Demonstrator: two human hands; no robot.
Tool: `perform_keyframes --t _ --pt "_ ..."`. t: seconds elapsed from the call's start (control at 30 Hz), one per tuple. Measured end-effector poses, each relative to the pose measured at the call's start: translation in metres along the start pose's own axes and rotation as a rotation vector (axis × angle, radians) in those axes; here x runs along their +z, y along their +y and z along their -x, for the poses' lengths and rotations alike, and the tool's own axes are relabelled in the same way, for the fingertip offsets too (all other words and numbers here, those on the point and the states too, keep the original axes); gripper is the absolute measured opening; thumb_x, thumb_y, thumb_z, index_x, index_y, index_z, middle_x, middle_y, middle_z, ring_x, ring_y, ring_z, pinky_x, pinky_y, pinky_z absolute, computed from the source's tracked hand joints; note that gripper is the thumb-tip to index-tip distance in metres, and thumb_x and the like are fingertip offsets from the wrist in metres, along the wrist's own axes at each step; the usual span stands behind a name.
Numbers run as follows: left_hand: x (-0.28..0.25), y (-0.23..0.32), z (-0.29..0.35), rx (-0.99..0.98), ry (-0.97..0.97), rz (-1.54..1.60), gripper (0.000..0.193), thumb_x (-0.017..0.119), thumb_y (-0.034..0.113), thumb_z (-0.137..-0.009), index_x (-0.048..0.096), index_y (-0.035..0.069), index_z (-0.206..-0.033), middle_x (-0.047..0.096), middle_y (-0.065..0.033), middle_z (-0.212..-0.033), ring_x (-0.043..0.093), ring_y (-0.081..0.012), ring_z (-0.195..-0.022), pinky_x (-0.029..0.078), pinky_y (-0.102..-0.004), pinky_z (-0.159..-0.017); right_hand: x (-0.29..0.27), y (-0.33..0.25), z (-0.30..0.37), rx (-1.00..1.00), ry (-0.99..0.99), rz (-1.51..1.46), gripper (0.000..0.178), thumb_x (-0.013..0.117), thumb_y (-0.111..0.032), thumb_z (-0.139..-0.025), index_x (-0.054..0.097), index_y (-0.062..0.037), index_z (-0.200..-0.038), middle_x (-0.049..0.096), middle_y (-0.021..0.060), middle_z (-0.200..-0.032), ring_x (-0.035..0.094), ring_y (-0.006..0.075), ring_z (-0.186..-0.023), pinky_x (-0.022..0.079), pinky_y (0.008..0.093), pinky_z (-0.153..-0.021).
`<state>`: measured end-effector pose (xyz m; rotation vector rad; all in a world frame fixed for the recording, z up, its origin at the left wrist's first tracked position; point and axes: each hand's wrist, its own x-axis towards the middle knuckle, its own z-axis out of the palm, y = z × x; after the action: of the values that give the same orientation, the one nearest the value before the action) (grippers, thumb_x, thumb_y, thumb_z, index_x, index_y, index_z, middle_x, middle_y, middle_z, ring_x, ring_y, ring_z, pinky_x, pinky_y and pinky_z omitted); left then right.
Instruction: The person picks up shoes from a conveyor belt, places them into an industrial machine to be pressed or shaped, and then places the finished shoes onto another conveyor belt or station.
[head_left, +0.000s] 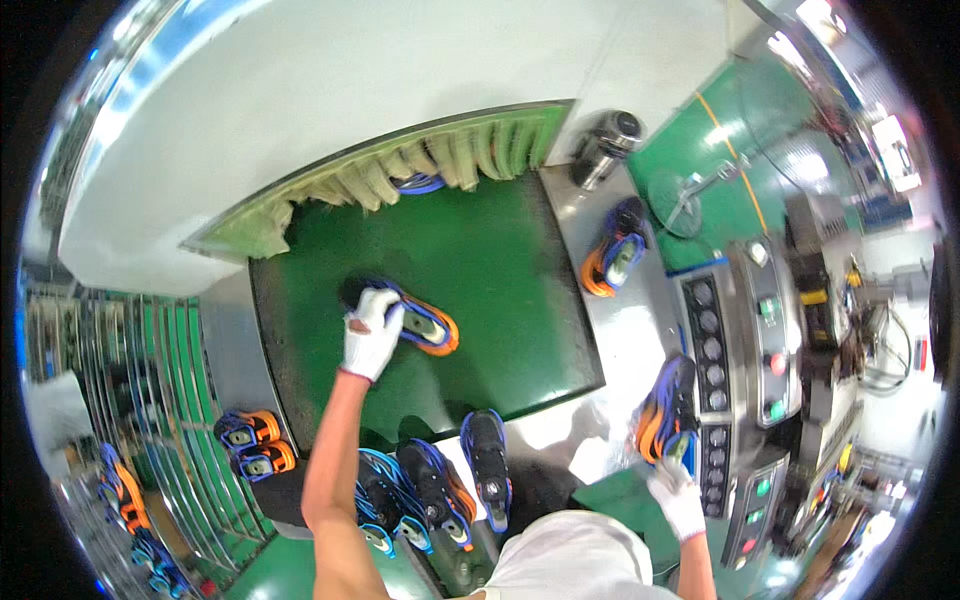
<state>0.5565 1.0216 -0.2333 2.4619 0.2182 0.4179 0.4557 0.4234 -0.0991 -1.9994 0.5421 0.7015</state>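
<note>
While the white-gloved left hand [374, 332] is closed on one shoe [432, 330] at eight o'clock on the green belt [500, 270], the right hand [676, 497], well apart, meets a second shoe [668, 405] at four on the metal bench [630, 335]; cannot tell whether it grips. One third shoe [618, 250] at two; one flask [603, 150] at one. Two orange-trimmed shoes [264, 461] farther out at eight. Row of shoes [487, 460], six to seven: at least four.

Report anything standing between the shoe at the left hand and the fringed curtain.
Nothing visible stands between the shoe at the left hand and the fringed curtain; at the curtain itself, a partly hidden blue item shows beneath the strips.
</note>
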Motion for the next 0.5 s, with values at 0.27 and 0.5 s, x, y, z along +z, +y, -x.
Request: perform_keyframes --t 0.27,0.5 --pt "0.077 0.341 0.067 0.444 -0.363 0.409 0.017 0.075 0.009 -0.086 0.069 0.003 -0.101 0.069 -0.0161 -0.097 0.068 -0.0336 -0.088 0.055 -0.0419 -0.08 0.051 -0.09 -0.03 -0.689 0.126 0.631 0.057 0.067 -0.022 -0.081 0.053 0.0057 -0.129 0.069 0.0282 -0.092 0.069 0.0471 -0.085 0.055 0.0514 -0.078" --pt "0.084 0.598 0.096 0.838 -0.815 0.518 0.029 0.078 0.016 -0.087 0.07 0.002 -0.111 0.071 -0.0151 -0.102 0.071 -0.0266 -0.087 0.057 -0.0368 -0.08 -0.109 0.008 0.077 -0.606 0.378 -0.006 0.064 0.08 -0.042 -0.08 0.058 -0.0028 -0.126 0.069 0.0238 -0.106 0.069 0.0377 -0.098 0.055 0.0421 -0.087"
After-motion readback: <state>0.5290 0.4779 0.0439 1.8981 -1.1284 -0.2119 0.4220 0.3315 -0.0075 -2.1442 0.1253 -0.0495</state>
